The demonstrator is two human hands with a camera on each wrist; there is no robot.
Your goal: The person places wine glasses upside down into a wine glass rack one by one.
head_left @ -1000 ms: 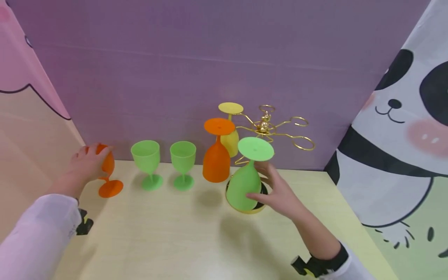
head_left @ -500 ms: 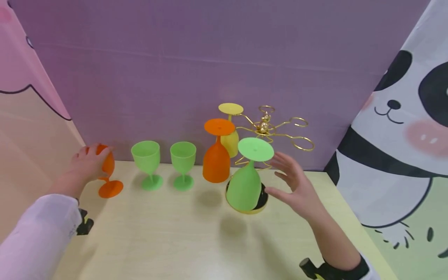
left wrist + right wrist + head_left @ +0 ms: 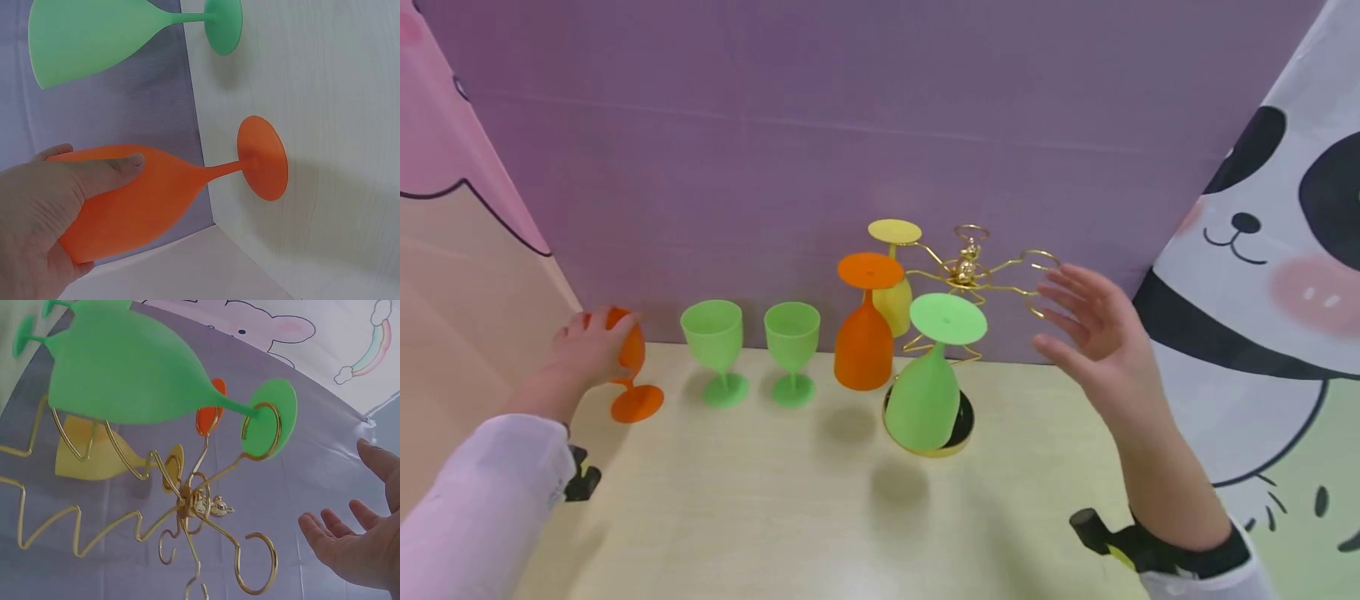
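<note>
My left hand (image 3: 583, 350) grips the bowl of an orange goblet (image 3: 150, 206), which stands upright at the table's left; its thumb lies along the bowl in the left wrist view. Two light green goblets (image 3: 713, 333) (image 3: 793, 333) stand upright to its right. A gold wire rack (image 3: 967, 268) has several looped arms. From it hang, upside down by their feet, a green goblet (image 3: 925, 400), an orange goblet (image 3: 863, 350) and a yellow goblet (image 3: 895, 304). To the right of the rack my right hand (image 3: 1108, 350) is held up, fingers spread and holding nothing.
Beneath the hanging green goblet sits the rack's round black base (image 3: 962, 421) with a gold rim. The pale wooden table (image 3: 737, 500) meets a purple backdrop (image 3: 737, 183). A panda-printed sheet (image 3: 1225, 400) stands on the right, a pink one (image 3: 467, 275) on the left.
My right hand has let go of the hanging green goblet and moved right, away from it. The left hand keeps its grip on the orange goblet without moving.
</note>
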